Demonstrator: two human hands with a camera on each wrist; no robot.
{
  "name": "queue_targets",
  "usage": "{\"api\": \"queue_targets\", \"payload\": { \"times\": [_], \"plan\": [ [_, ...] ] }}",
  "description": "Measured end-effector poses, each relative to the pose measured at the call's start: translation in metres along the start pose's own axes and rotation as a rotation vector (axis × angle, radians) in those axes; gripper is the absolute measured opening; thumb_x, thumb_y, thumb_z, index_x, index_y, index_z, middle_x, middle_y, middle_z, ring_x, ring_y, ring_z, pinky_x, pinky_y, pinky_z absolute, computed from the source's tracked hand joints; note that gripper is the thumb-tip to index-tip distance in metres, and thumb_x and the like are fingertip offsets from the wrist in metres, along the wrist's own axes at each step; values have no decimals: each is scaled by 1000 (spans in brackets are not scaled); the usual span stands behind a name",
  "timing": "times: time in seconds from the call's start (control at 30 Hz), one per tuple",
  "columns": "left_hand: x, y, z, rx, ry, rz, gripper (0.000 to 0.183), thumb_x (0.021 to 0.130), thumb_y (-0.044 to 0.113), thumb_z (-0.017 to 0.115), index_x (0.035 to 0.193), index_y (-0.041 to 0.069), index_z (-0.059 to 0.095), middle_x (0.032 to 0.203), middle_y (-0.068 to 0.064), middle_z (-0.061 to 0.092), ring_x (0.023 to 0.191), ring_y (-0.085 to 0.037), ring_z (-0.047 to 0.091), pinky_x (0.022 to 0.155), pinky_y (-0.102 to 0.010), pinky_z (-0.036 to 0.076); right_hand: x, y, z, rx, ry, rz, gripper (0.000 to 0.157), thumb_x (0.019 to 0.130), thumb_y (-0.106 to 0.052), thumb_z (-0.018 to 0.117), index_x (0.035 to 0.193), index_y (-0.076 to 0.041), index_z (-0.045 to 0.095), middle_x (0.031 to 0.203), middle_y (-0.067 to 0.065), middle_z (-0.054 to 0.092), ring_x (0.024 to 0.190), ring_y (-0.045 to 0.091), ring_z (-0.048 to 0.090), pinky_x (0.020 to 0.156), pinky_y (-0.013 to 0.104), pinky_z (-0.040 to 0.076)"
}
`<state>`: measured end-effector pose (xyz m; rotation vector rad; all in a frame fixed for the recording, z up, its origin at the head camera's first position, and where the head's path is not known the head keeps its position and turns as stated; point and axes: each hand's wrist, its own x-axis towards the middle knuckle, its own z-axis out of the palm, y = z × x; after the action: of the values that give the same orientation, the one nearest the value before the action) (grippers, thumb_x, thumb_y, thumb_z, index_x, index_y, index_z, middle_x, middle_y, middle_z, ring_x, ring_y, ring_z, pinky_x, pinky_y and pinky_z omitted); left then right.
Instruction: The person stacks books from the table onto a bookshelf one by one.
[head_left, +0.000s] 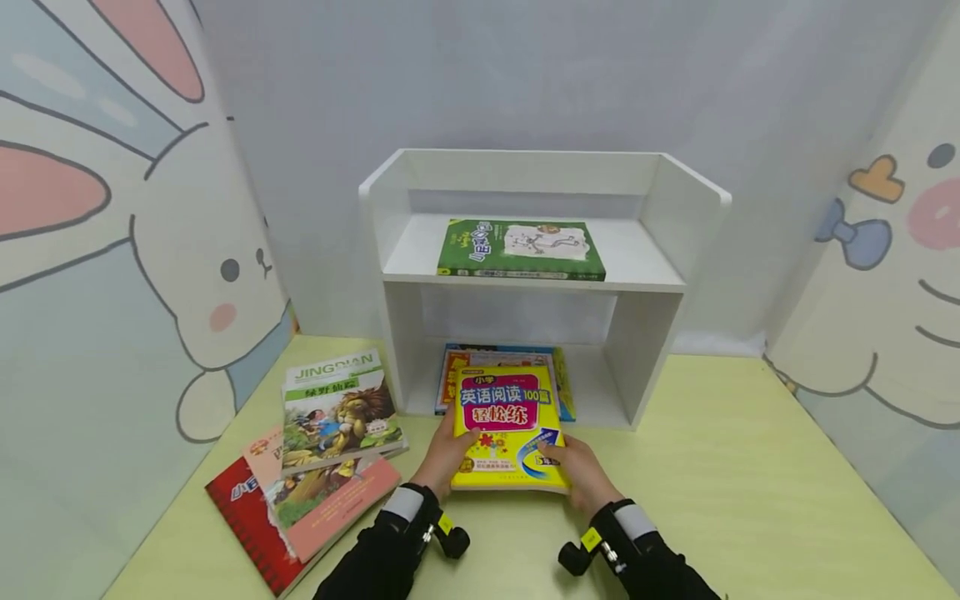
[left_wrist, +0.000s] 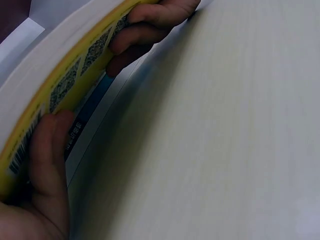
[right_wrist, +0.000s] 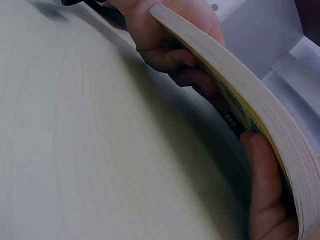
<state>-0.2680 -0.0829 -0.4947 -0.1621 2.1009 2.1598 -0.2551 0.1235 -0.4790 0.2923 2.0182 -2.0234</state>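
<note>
A yellow paperback book [head_left: 510, 417] with a magenta title panel is held by both hands before the white shelf unit's lower compartment. My left hand [head_left: 447, 454] grips its left edge, with the thumb on the front cover. On the right edge is my right hand [head_left: 583, 473], its thumb also on the cover. Both wrist views show fingers curled under the back cover [left_wrist: 70, 82], which carries a barcode and patterned squares. The book is raised over the table and bends slightly. Behind it, several books [head_left: 567, 400] lie flat in the lower compartment, partly hidden.
On the upper level of the white shelf unit [head_left: 651, 350] lies a green book [head_left: 480, 250]. A loose pile on the table's left has a JINGDIAN book [head_left: 341, 421] on top, a pink book [head_left: 356, 504] and a red book [head_left: 243, 529] beneath. Pale yellow tabletop [head_left: 757, 483] extends right.
</note>
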Motion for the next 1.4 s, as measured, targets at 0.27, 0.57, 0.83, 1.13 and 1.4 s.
{"api": "queue_targets", "payload": {
  "times": [0.27, 0.57, 0.83, 1.13, 1.4],
  "plan": [
    [8, 5, 1, 21, 14, -13, 62, 95, 23, 50, 148, 27, 16, 125, -10, 49, 92, -21, 55, 87, -39, 41, 9, -2, -1, 9, -5, 17, 43, 93, -22, 54, 127, 3, 45, 98, 12, 64, 78, 19, 62, 70, 29, 50],
    [7, 3, 1, 43, 18, 5, 66, 95, 26, 51, 149, 25, 12, 132, -12, 44, 98, -23, 53, 88, -41, 41, 0, -2, -8, 151, -94, 65, 50, 96, -26, 48, 132, 7, 37, 108, 16, 60, 88, 21, 62, 80, 38, 51],
    [-9, -3, -6, 262, 70, 42, 79, 88, 33, 61, 148, 13, 15, 127, -17, 50, 105, -27, 53, 92, -45, 41, -36, 2, -26, 164, -179, 115, 49, 97, -17, 39, 131, 16, 30, 103, 18, 62, 90, 26, 64, 79, 44, 51],
    [-43, 13, -33, 387, 29, 118, 48, 91, 13, 57, 130, -11, 42, 113, -26, 57, 97, -32, 60, 76, -38, 52, -80, 4, -50, 149, -326, 112, 51, 95, -14, 43, 127, 23, 29, 115, 22, 59, 102, 27, 60, 88, 40, 47],
    [-10, 44, -15, 652, 91, 235, 42, 91, 16, 56, 129, -1, 49, 124, -19, 53, 111, -33, 51, 91, -46, 42, -97, 13, -22, 472, -569, 197, 60, 101, -19, 33, 137, 19, 5, 137, 31, 34, 125, 37, 40, 103, 41, 32]
  ]
}}
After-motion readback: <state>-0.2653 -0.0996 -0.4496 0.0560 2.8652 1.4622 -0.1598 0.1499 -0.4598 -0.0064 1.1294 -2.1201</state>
